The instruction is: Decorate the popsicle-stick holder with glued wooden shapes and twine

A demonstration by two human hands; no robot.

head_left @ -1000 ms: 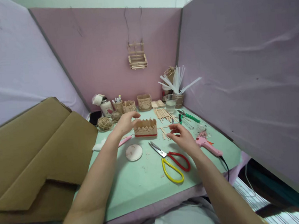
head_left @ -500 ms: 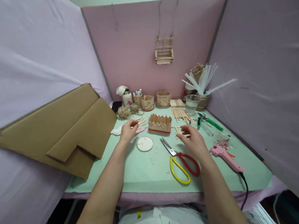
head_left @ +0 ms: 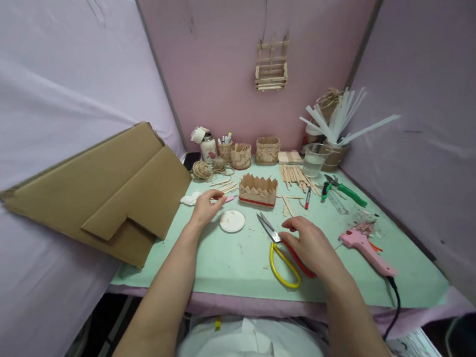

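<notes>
My left hand (head_left: 205, 209) hovers over the table's left part with its fingers loosely apart. Its fingertips are close to a slim pink tool (head_left: 230, 199), partly hidden behind them; no hold on it is visible. My right hand (head_left: 308, 243) reaches over the red handle of large scissors (head_left: 275, 242), thumb and fingers apart. Whether it touches that handle is unclear. The scissors lie with blades slightly parted, pointing away from me. Beyond them stands a small brown box (head_left: 258, 191) with a zigzag rim and a red line near its base. A round white lid (head_left: 232, 221) lies beside my left hand.
A pink glue gun (head_left: 367, 250) with a black cord and green-handled pliers (head_left: 345, 191) lie at right. Wooden sticks (head_left: 296, 178), a red marker (head_left: 307, 199) and a clear cup (head_left: 313, 162) are farther back. Folded cardboard (head_left: 110, 195) leans at left.
My right hand has come down and nearer to me, from beside the box to above the scissors' red handle. The marker it covered now shows. The whole view has tilted slightly downward.
</notes>
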